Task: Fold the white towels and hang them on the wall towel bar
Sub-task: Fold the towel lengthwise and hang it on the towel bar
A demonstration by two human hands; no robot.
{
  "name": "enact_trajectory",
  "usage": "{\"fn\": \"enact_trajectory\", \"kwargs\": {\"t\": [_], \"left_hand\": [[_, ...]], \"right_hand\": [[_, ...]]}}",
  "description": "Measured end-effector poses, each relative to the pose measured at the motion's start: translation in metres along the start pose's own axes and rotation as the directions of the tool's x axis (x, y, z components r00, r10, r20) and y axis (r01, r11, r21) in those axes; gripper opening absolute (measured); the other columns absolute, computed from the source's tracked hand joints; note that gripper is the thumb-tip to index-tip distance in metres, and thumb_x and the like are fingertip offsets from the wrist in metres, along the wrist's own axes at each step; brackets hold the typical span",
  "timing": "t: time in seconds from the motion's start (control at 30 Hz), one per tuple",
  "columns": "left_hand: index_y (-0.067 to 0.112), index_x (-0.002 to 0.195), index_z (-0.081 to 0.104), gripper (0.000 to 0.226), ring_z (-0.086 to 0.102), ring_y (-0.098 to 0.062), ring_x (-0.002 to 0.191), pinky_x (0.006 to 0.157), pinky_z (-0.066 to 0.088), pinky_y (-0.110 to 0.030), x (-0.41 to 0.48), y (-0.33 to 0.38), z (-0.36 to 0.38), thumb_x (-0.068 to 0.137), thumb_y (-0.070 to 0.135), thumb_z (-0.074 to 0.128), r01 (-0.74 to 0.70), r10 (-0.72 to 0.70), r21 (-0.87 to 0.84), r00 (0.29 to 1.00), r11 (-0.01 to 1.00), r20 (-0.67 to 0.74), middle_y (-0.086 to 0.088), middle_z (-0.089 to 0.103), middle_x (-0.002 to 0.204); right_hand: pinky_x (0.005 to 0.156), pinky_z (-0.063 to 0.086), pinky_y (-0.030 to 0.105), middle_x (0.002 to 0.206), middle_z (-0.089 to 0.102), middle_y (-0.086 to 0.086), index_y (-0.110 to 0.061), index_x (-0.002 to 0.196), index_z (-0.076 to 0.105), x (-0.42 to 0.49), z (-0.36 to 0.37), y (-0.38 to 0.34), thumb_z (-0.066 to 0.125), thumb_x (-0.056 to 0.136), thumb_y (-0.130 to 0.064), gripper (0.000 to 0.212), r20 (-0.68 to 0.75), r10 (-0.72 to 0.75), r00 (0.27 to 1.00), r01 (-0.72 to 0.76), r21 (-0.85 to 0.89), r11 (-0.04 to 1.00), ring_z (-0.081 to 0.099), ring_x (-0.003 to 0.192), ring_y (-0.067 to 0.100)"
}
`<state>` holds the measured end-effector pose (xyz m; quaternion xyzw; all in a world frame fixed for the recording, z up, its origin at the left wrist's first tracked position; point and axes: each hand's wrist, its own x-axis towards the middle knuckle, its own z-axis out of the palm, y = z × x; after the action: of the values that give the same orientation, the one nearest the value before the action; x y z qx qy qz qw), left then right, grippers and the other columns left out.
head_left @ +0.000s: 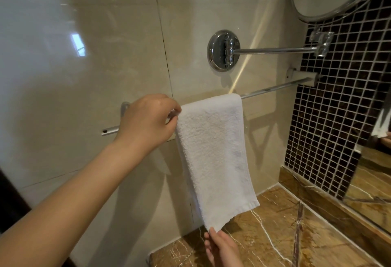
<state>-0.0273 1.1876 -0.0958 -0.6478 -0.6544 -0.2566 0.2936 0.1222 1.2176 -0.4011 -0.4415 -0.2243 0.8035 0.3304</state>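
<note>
Our left hand pinches the folded white terry towel draped over the chrome wall bar; our right hand touches its bottom corner, grip unclear. Tugging could slide it off.
</note>
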Motion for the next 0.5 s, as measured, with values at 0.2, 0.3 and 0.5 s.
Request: {"fn": "enact_trajectory", "kwargs": {"t": [0.2, 0.3, 0.5], "left_hand": [[0.017, 0.09, 0.073, 0.016, 0.064, -0.025, 0.085, 0.059, 0.038, -0.027, 0.008, 0.01, 0.006, 0.08, 0.011, 0.063, -0.031, 0.031, 0.009, 0.999, 0.999, -0.03, 0.0, 0.071, 0.088], [0.016, 0.091, 0.073, 0.016, 0.064, -0.026, 0.085, 0.062, 0.038, -0.027, 0.012, 0.013, 0.011, 0.08, 0.011, 0.062, -0.032, 0.033, 0.011, 0.999, 0.999, -0.029, -0.001, 0.071, 0.089], [0.015, 0.09, 0.073, 0.017, 0.064, -0.03, 0.082, 0.065, 0.048, -0.035, 0.02, 0.018, 0.022, 0.077, 0.009, 0.063, -0.053, 0.053, -0.011, 0.998, 0.999, -0.027, -0.004, 0.07, 0.086]], "right_hand": [[0.048, 0.04, 0.02, 0.054, 0.065, 0.004, -0.004, 0.079, 0.064, 0.003, -0.006, -0.009, 0.061, 0.091, -0.004, 0.012, 0.007, -0.014, 1.0, 0.014, 0.024, 1.0, 0.054, 0.038, 0.008], [0.055, 0.037, 0.023, 0.052, 0.064, 0.004, -0.003, 0.077, 0.062, 0.004, -0.008, -0.014, 0.061, 0.09, -0.004, 0.013, -0.003, -0.02, 1.0, 0.02, 0.035, 0.999, 0.053, 0.036, 0.008], [0.052, 0.038, 0.021, 0.054, 0.065, 0.002, -0.004, 0.077, 0.061, 0.008, -0.014, -0.021, 0.061, 0.09, -0.004, 0.013, -0.021, -0.034, 0.999, 0.035, 0.038, 0.999, 0.054, 0.038, 0.007]]}}
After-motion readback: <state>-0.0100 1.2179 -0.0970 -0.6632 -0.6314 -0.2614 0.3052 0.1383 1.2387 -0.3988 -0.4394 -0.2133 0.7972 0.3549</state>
